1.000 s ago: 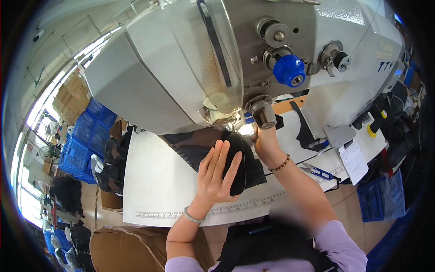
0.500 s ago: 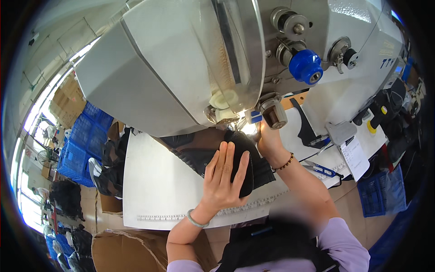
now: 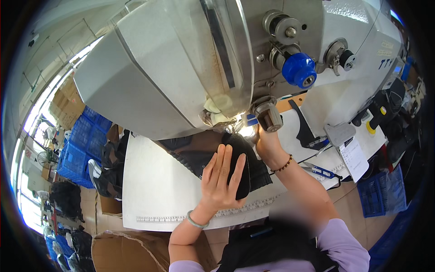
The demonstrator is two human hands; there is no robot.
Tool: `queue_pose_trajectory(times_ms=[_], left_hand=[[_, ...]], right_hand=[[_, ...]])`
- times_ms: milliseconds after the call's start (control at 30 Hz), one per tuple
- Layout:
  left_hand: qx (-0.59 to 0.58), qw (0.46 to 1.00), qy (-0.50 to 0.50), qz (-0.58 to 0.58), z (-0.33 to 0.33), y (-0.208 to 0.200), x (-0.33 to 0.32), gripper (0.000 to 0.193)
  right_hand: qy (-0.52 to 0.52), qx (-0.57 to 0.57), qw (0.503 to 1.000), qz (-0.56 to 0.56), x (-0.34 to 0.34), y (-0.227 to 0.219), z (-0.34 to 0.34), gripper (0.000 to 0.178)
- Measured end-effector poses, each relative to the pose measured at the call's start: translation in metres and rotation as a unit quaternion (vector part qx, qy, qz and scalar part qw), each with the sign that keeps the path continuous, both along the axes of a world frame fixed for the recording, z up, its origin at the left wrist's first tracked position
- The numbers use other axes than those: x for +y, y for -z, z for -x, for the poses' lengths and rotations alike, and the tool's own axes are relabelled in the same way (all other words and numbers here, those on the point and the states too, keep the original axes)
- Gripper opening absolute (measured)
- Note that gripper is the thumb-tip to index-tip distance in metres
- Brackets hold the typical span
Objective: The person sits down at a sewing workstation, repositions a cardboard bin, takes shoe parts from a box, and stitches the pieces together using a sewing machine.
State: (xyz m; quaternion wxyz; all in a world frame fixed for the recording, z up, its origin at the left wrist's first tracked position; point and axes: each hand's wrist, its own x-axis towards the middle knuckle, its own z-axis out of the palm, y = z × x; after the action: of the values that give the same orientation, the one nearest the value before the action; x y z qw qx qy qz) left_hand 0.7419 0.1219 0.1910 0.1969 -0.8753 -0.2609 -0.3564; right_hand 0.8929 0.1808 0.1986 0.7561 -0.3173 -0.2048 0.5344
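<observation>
Left hand point(image 3: 220, 189): your fingers flat on ribbed-edged dark piece point(image 3: 201, 147) below the sewing machine point(image 3: 149, 72).
Right hand point(image 3: 269, 148): fingers hidden, can't tell.

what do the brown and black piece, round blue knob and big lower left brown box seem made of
Brown and black piece: mostly matt, perhaps fabric or synthetic leather; its ribbed edge looks pliable, but which is unclear.
Round blue knob: likely glossy plastic, from its highlights, though coated metal is possible.
Big brown box: almost surely matt cardboard, from its plain tan walls and ragged edge.
</observation>
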Motion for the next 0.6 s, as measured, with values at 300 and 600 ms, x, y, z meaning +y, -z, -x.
queue_pose_trajectory(times_ms=[300, 600], left_hand=[[0.0, 1.0, 0.011, -0.019, 0.0039, -0.0003, 0.0045, 0.056], [-0.003, 1.0, 0.016, -0.01, 0.0036, -0.0017, 0.0027, 0.056]], right_hand=[[0.003, -0.032, 0.999, 0.004, 0.0045, 0.0043, 0.0004, 0.023], [0.007, -0.026, 1.0, 0.004, 0.0, -0.0023, 0.0013, 0.023]])
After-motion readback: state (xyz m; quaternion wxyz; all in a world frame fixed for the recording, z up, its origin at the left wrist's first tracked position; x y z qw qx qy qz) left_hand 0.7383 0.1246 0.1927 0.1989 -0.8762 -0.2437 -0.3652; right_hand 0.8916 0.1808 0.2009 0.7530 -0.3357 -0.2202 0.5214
